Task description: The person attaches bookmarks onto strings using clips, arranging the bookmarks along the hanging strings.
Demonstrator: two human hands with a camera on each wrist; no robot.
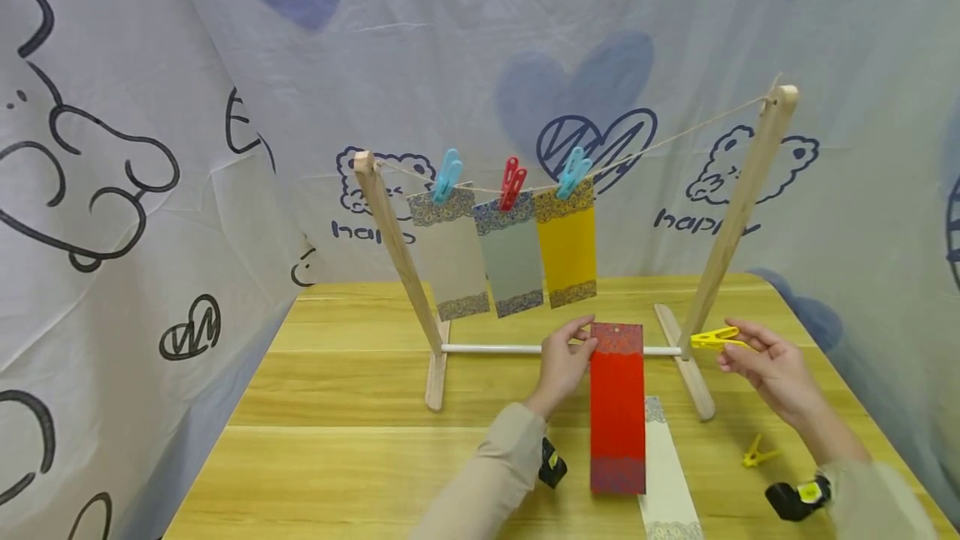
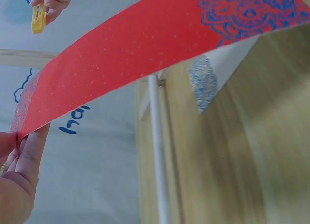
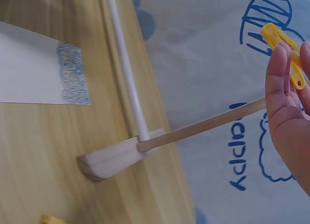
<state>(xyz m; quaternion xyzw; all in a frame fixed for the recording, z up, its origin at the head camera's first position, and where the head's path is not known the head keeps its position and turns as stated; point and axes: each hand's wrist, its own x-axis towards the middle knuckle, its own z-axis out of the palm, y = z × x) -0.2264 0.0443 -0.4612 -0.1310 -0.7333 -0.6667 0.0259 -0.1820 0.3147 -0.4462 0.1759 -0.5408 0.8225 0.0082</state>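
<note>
My left hand [image 1: 564,358] pinches the upper left edge of a red paper card [image 1: 618,407] with patterned lace bands at its ends. The card hangs upright in front of the rack's white crossbar [image 1: 491,348]. Off to the right, my right hand [image 1: 772,365] holds a yellow clothespin [image 1: 716,337] between thumb and fingers; it points left, near the foot of the right post. In the right wrist view the same clothespin [image 3: 283,52] sits at the fingertips. Beyond the hands, a cream card, a grey-green card [image 1: 512,257] and a yellow card [image 1: 567,248] hang clipped on a string.
Wooden posts [image 1: 738,215] carry the sagging string [image 1: 675,138]. Blue clothespins [image 1: 447,176] and a red clothespin [image 1: 513,183] grip it. A white card [image 1: 671,473] lies on the table [image 1: 322,440], partly behind the red one. Another yellow clothespin [image 1: 757,452] lies at right.
</note>
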